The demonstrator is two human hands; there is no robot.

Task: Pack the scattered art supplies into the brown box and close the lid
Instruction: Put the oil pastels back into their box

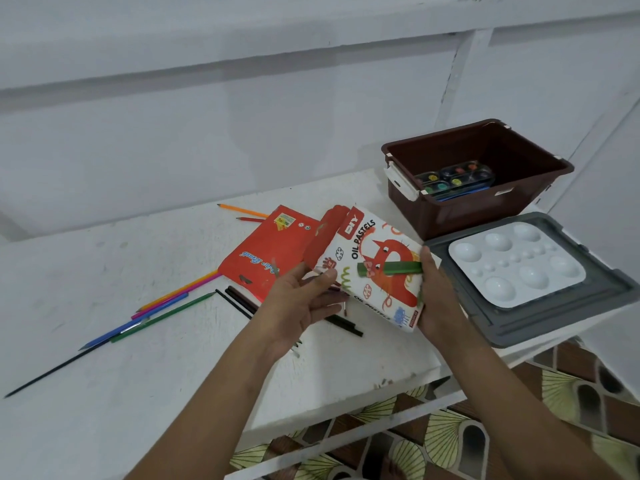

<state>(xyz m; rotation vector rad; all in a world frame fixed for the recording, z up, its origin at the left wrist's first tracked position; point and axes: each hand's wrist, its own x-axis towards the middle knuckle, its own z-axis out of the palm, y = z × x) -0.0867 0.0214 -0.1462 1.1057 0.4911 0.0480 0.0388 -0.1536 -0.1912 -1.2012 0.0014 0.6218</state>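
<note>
I hold a white oil pastels box (372,268) with a red cat print above the table, its red flap open. My right hand (434,296) grips its right edge, the thumb pinning a green pastel stick (389,268) against the cover. My left hand (304,299) holds the box's left side, fingers curled underneath. The brown box (450,213) stands open at the back right with a paint set (453,180) inside. Its grey lid (540,317) lies beside it, carrying a white palette (516,268).
A red pencil packet (266,251) lies on the white table (156,393). Several coloured pencils (166,306) and black sticks (239,299) are scattered to the left, two more pencils (242,211) at the back. Patterned floor shows beyond the table's right edge.
</note>
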